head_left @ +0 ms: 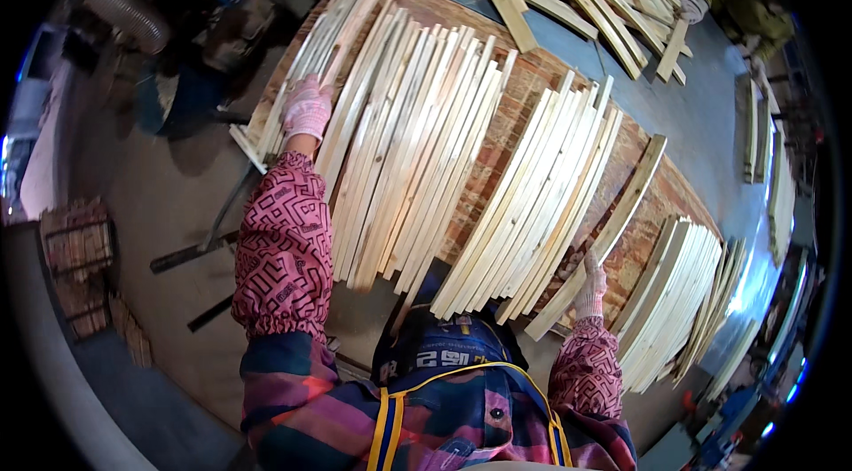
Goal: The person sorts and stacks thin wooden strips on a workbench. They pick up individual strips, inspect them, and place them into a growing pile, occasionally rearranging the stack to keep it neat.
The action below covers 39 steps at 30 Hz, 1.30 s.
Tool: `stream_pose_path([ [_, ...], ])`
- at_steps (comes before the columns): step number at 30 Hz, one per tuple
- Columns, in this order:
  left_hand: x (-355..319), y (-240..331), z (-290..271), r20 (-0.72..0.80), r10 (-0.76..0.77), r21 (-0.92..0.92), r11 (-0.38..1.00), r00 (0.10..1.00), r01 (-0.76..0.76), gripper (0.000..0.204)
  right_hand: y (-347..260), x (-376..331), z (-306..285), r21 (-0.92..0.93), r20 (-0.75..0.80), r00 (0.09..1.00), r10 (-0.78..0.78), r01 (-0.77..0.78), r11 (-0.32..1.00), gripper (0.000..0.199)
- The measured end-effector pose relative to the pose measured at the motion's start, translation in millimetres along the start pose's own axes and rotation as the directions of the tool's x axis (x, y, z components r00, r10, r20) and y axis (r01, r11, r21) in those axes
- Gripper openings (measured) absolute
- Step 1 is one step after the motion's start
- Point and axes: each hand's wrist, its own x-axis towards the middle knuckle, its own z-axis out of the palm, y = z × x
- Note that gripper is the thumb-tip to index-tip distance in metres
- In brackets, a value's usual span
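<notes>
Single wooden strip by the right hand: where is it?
In the head view, the single strip is right of centre over the brown board, between two strip groups, the right hand at its lower part.

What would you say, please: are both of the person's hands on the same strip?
No, the left hand is on the leftmost strips, while the right hand is at a lone strip.

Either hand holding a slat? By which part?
Can't tell for certain. Right hand is at the lone slat's nearer half; left hand lies over the leftmost slats, toward their near ends.
</notes>
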Motion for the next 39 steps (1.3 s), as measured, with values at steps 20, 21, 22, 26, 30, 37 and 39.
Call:
stream_pose_path([
  [20, 61, 34, -10, -0.168, 0.358, 0.041, 0.934, 0.919, -0.356, 0.073, -29, -86, 58, 0.461, 0.443, 0.896, -0.039, -0.19, 0.867, 0.078],
  [21, 47, 49, -12, -0.252, 0.488, 0.033, 0.867, 0.836, -0.496, 0.072, -39, -92, 64, 0.421, 0.438, 0.899, -0.016, -0.19, 0.887, 0.081],
  [22, 21, 83, -21, -0.233, 0.567, -0.042, 0.806, 0.79, -0.591, 0.068, -44, -96, 63, 0.414, 0.44, 0.898, -0.017, -0.186, 0.891, 0.08],
  [26, -60, 191, -26, -0.222, 0.786, -0.389, 0.471, 0.577, -0.791, 0.06, -69, -100, 70, 0.352, 0.589, 0.803, -0.086, -0.16, 0.922, 0.081],
  [30, -117, 282, -33, 0.065, 0.756, -0.994, 0.105, 0.651, -0.022, 0.071, -89, -125, 63, 0.178, 0.739, 0.673, -0.005, -0.189, 0.966, 0.085],
  [37, -157, 331, -104, 0.251, 0.707, -0.944, 0.027, 0.661, 0.33, 0.053, -63, -123, 15, 0.081, 0.87, 0.476, 0.127, -0.392, 0.917, 0.087],
  [39, -160, 326, -105, 0.279, 0.68, -0.936, 0.036, 0.678, 0.35, 0.049, -63, -122, 13, 0.078, 0.89, 0.44, 0.118, -0.403, 0.912, 0.087],
])
